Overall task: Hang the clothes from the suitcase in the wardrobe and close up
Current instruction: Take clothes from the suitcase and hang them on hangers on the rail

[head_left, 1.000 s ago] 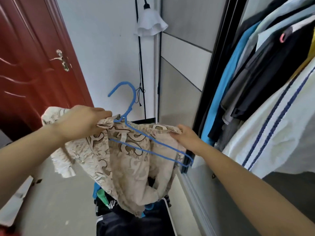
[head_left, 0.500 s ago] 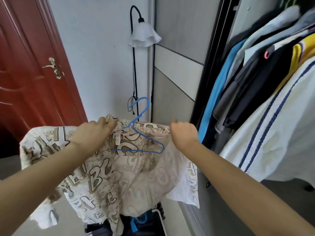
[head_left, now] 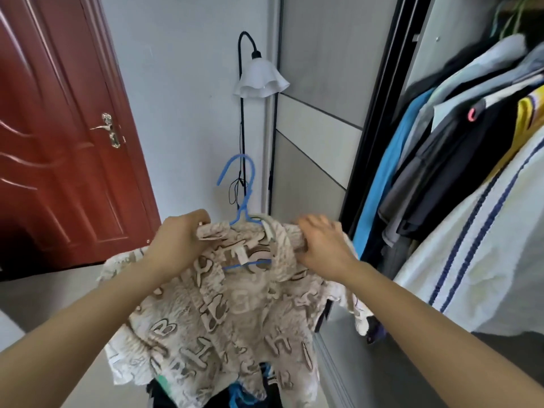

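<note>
Head view: left hand point(head_left: 179, 240) and right hand point(head_left: 322, 245) grip the letter-printed shirt point(head_left: 229, 313) on a blue hanger point(head_left: 244, 198).

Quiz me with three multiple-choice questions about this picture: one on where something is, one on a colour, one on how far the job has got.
1. Where does the floor lamp stand?
A. Hanging from the ceiling
B. Against the wall beside the wardrobe
C. Inside the wardrobe

2. What colour is the hanger?
A. Red
B. White
C. Blue

3. What state is the patterned shirt in?
A. On the hanger, gripped by the left hand and the right hand
B. Hung on the wardrobe rail
C. Folded flat on the floor

Answers:
1. B: the lamp's pole runs up the wall next to the wardrobe's dark frame.
2. C: its blue hook sticks up above the collar.
3. A: both hands clutch the shirt's shoulders, outside the wardrobe.
</note>
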